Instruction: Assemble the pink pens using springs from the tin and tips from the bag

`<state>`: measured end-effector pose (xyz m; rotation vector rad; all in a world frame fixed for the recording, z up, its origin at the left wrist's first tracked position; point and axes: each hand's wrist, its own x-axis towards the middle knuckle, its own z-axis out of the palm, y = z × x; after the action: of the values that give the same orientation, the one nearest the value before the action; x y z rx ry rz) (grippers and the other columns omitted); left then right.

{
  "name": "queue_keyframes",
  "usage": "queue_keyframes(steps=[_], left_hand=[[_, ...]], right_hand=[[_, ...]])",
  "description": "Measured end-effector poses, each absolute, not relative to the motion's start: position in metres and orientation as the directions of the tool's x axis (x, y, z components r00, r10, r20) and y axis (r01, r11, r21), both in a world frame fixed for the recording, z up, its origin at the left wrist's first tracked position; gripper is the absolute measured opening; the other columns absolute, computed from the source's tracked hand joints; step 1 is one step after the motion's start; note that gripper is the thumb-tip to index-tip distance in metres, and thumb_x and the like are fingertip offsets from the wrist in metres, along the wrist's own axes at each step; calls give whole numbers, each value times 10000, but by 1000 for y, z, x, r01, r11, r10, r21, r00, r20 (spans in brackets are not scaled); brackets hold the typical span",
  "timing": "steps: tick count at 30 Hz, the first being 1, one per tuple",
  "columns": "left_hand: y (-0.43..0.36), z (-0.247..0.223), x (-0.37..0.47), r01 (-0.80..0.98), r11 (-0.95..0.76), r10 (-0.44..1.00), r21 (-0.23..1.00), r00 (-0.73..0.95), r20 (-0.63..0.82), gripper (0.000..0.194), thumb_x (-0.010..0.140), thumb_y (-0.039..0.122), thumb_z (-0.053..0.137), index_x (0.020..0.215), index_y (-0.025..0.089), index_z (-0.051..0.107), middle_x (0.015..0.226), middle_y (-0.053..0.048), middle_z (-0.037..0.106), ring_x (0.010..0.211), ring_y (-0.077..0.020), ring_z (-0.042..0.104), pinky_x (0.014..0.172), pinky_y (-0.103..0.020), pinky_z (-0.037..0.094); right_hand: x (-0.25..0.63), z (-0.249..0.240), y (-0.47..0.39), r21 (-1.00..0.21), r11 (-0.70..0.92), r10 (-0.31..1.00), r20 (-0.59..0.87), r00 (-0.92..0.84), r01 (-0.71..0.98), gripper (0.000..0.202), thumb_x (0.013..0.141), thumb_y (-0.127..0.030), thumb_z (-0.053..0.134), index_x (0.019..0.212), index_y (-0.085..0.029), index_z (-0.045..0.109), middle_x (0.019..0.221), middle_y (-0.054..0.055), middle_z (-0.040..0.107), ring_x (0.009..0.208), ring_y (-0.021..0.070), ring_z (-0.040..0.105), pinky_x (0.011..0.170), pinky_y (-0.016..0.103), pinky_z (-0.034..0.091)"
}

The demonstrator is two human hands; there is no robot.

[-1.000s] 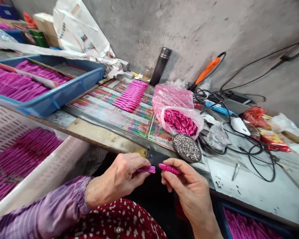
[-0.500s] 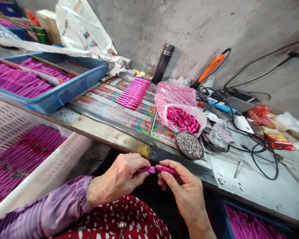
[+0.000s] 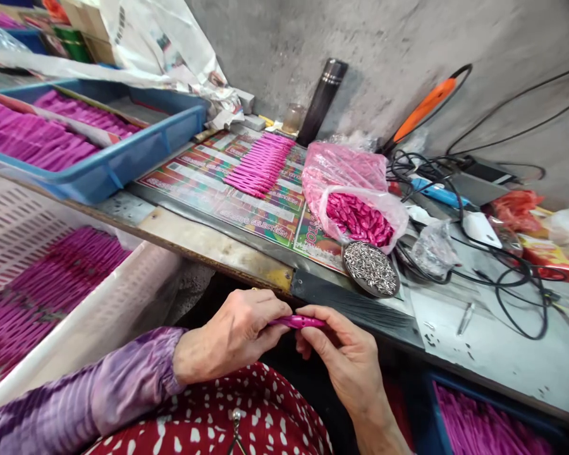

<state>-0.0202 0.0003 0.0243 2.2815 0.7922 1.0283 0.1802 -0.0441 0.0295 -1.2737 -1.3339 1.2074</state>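
Note:
In front of my lap, just off the table edge, my left hand (image 3: 239,332) pinches a thin magenta strip that mostly disappears under its fingers. My right hand (image 3: 344,354) holds a short, glossy magenta piece (image 3: 303,321) between thumb and forefinger. The two pieces meet end to end between my hands. Beyond them on the table lie a dish of small metal pins (image 3: 372,268), an open plastic bag of magenta pieces (image 3: 358,218), and a row of magenta strips (image 3: 260,164) on a printed sheet (image 3: 218,205).
A blue tray (image 3: 146,148) of magenta strips stands at the left, above a white crate (image 3: 137,278). Black cables (image 3: 502,272), a dark flask (image 3: 323,101) and an orange-handled tool (image 3: 427,107) are farther back. A dark blue bin (image 3: 434,411) sits low at the right.
My hands have come together, and the gap between the strip and the glossy piece has closed. The camera view has shifted slightly, moving the table items right and, in part, upward.

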Motion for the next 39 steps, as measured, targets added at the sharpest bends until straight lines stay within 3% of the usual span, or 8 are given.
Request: queue_keyframes(steps=[6, 13, 23, 39], left_hand=[[-2, 18, -23, 316, -731, 658, 605, 562, 502, 123, 977, 147, 569, 975, 110, 686, 787, -37, 669, 663, -142, 606, 614, -238, 447], [-7, 10, -24, 345, -744, 658, 572, 524, 540, 160, 994, 193, 560, 944, 101, 681, 742, -32, 680, 626, -142, 619, 604, -246, 465], [-14, 1, -26, 334, -733, 666, 593, 527, 528, 134, 973, 157, 570, 914, 105, 679, 748, -31, 691, 645, -142, 645, 626, -252, 474], [-13, -1, -22, 346, -741, 664, 576, 504, 552, 138, 959, 132, 556, 884, 117, 670, 726, -23, 679, 632, -137, 626, 613, -249, 457]], right_hand=[[176, 25, -44, -991, -19, 994, -33, -105, 131, 132, 913, -326, 726, 1000, -247, 786, 668, -15, 719, 578, 113, 656, 562, 173, 557], [173, 20, -51, -978, 62, 996, 48, -76, 198, 135, 906, -275, 730, 1033, -271, 775, 771, -20, 763, 609, 110, 705, 608, 157, 600], [172, 15, -54, -970, 78, 992, 53, -115, 231, 113, 912, -241, 723, 997, -287, 782, 797, -37, 775, 621, 90, 713, 618, 121, 595], [171, 11, -53, -952, 111, 989, 78, -124, 286, 102, 921, -261, 710, 997, -251, 778, 821, -12, 790, 645, 128, 732, 619, 173, 607]])
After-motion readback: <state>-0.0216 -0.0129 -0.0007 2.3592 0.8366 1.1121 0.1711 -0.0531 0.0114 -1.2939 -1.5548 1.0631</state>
